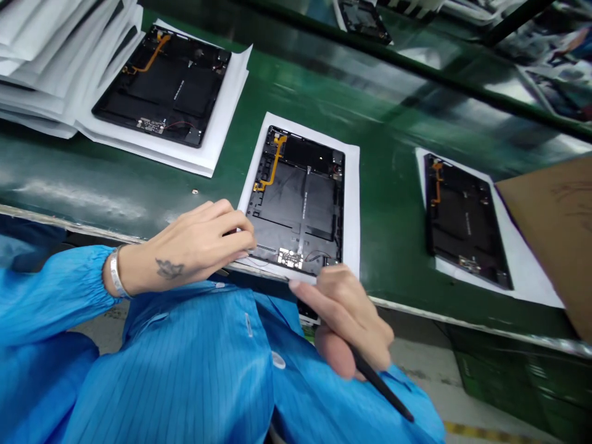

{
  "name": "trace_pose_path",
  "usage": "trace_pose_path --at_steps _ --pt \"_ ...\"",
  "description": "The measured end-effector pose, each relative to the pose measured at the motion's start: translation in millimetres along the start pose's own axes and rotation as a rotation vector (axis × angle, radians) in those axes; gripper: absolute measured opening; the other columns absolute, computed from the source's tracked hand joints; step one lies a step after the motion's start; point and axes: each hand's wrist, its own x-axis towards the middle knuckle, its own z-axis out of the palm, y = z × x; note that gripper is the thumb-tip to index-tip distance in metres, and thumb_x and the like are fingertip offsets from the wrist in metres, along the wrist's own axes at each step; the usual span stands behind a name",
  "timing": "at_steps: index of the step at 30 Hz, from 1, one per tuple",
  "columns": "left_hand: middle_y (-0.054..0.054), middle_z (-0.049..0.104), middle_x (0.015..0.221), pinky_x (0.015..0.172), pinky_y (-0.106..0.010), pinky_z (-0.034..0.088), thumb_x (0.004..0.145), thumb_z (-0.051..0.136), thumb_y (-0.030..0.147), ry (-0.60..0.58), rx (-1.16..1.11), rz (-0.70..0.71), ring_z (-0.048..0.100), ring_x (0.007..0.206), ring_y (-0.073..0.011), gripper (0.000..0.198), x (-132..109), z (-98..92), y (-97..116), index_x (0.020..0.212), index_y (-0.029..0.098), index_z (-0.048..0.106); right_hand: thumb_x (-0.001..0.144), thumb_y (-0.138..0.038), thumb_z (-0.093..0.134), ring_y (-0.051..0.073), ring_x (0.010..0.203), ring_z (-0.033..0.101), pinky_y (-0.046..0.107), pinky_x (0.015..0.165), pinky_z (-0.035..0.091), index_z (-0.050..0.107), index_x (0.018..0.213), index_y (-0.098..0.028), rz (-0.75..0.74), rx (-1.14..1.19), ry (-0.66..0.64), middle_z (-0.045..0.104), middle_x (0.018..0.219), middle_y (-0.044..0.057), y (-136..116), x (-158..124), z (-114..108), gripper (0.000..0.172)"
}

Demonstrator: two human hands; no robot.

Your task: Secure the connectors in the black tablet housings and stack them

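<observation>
In front of me an opened tablet housing [296, 203] lies on a white sheet [352, 209]. It has a black interior, an orange flex cable [276, 163] at its upper left and a small circuit board [290, 258] along its near edge. My left hand [203, 237], fingers bent and held together, grips the housing's near left corner. My right hand [351, 314] is closed round a slim black tool [383, 390] at the near right corner; its tip is hidden by the fingers, so I cannot tell its kind.
Another opened tablet housing [169, 86] lies on white sheets at left, beside a stack of white sheets [55, 61]. A third housing [467, 216] lies at right near a brown cardboard piece [550, 228]. The green table's [386, 246] near edge runs before me.
</observation>
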Motion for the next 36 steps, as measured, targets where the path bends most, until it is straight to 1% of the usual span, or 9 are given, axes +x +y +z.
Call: trace_pose_path --at_steps 4,7,11,16,21,26,32,34,36 --pt "-0.008 0.067 0.108 0.083 -0.036 0.047 0.104 0.046 0.020 0.027 -0.038 -0.026 0.052 0.093 -0.0210 0.018 -2 0.7 -2 0.106 0.014 0.062 0.103 -0.038 0.052 0.020 0.075 0.061 0.037 0.069 0.052 0.070 0.115 -0.011 -0.124 0.023 -0.096 0.064 0.075 0.006 7 -10 7 0.034" --pt "-0.008 0.066 0.111 0.084 -0.037 0.047 0.104 0.046 0.020 0.018 -0.069 -0.044 0.053 0.095 -0.0213 0.018 -3 1.4 -4 0.109 0.014 0.062 0.099 -0.027 0.060 0.020 0.078 0.061 0.036 0.070 0.052 0.069 0.109 -0.007 -0.183 -0.018 -0.079 0.067 0.077 0.007 12 -8 16 0.023" --pt "-0.009 0.065 0.117 0.085 -0.037 0.047 0.104 0.047 0.019 0.011 -0.070 -0.021 0.053 0.097 -0.0213 0.017 -4 3.1 -6 0.112 0.015 0.061 0.098 -0.023 0.062 0.021 0.081 0.062 0.036 0.071 0.053 0.069 0.110 -0.007 -0.198 -0.011 -0.038 0.068 0.078 0.008 12 -2 24 0.021" --pt "-0.008 0.063 0.113 0.082 -0.037 0.048 0.104 0.051 0.029 -0.016 -0.067 -0.002 0.051 0.095 -0.0214 0.019 -3 5.9 -5 0.111 0.015 0.061 0.096 -0.022 0.064 0.021 0.083 0.062 0.036 0.072 0.054 0.069 0.115 -0.009 -0.165 -0.029 -0.017 0.070 0.081 0.008 11 1 26 0.024" --pt "-0.005 0.061 0.102 0.077 -0.033 0.046 0.105 0.045 0.022 -0.054 -0.077 -0.023 0.049 0.089 -0.0189 0.017 3 8.5 0 0.098 0.015 0.060 0.098 -0.025 0.062 0.021 0.083 0.063 0.036 0.072 0.054 0.067 0.126 -0.016 -0.128 -0.041 0.010 0.070 0.083 0.006 10 1 27 0.030" --pt "-0.006 0.060 0.097 0.078 -0.034 0.044 0.105 0.042 0.021 -0.057 -0.046 -0.019 0.048 0.087 -0.0195 0.019 7 9.2 3 0.095 0.014 0.057 0.100 -0.029 0.059 0.021 0.081 0.064 0.037 0.072 0.054 0.068 0.129 -0.024 -0.065 -0.073 0.051 0.069 0.082 0.005 10 -2 28 0.030" --pt "-0.001 0.058 0.087 0.072 -0.028 0.043 0.105 0.045 0.021 -0.011 -0.161 -0.069 0.051 0.079 -0.0148 0.013 12 1.7 3 0.095 0.016 0.053 0.106 -0.034 0.043 0.027 0.102 0.066 0.045 0.085 0.055 0.070 0.123 -0.019 -0.031 0.005 0.211 0.071 0.098 0.010 5 3 26 0.036" --pt "0.000 0.060 0.089 0.072 -0.025 0.043 0.103 0.049 0.017 0.024 -0.251 -0.097 0.054 0.078 -0.0119 0.008 14 -0.2 2 0.097 0.016 0.054 0.107 -0.029 0.040 0.025 0.095 0.067 0.043 0.081 0.056 0.066 0.127 -0.018 0.003 0.086 0.198 0.070 0.093 0.008 2 10 23 0.034" --pt "0.001 0.062 0.092 0.073 -0.022 0.044 0.101 0.053 0.011 0.064 -0.302 -0.129 0.057 0.080 -0.0099 0.006 15 -1.0 4 0.099 0.016 0.055 0.105 -0.019 0.044 0.021 0.087 0.065 0.038 0.075 0.054 0.065 0.124 -0.017 0.057 0.045 0.111 0.069 0.090 0.007 0 18 21 0.028"
